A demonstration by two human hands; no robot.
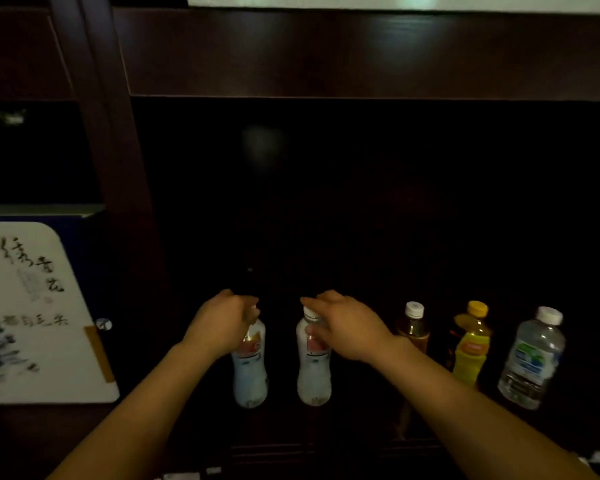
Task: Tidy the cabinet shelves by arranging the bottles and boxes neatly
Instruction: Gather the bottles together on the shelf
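A white box point(39, 313) with brush lettering and blue flowers is sitting at nine o'clock, left of the cabinet's dark upright point(118, 168). Near six o'clock, the left hand point(219, 323) is curling its fingers round the neck of the first pale bottle point(250, 375), which is standing upright on the dark shelf point(361, 420). Just beside it, at its three o'clock, the second pale bottle point(313, 375) is being gripped at the top by the right hand point(347, 327). Toward four o'clock, a brown bottle point(413, 329), a yellow-labelled bottle point(470, 348) and a clear water bottle point(530, 358) are standing in a row, apart from one another.
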